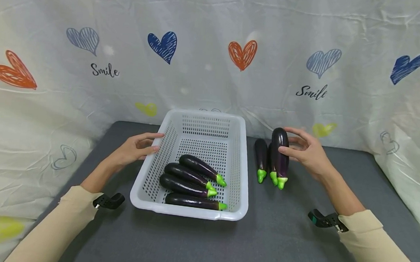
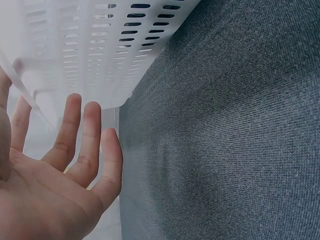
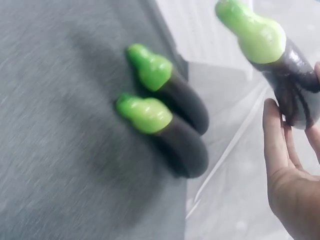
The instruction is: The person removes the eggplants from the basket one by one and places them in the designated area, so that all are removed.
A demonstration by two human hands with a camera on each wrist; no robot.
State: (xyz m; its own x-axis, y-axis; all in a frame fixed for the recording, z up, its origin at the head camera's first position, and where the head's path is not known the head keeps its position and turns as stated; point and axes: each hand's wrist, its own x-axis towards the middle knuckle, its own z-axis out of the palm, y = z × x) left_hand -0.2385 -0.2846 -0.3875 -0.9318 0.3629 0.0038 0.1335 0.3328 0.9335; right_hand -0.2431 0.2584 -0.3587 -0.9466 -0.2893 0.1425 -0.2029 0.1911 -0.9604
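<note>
My left hand is at the left rim of a white perforated plastic basket, thumb and forefinger at the edge. In the left wrist view its other fingers extend loosely beside the basket wall. Right of the basket, my right hand grips a dark purple eggplant with a green stem end, thumb on one side and fingers on the other. The right wrist view shows this eggplant raised above two others lying side by side on the table.
Several eggplants lie in the front half of the basket, green ends to the right. One eggplant is on the grey table between the basket and the held one. A light curtain printed with hearts hangs behind the table.
</note>
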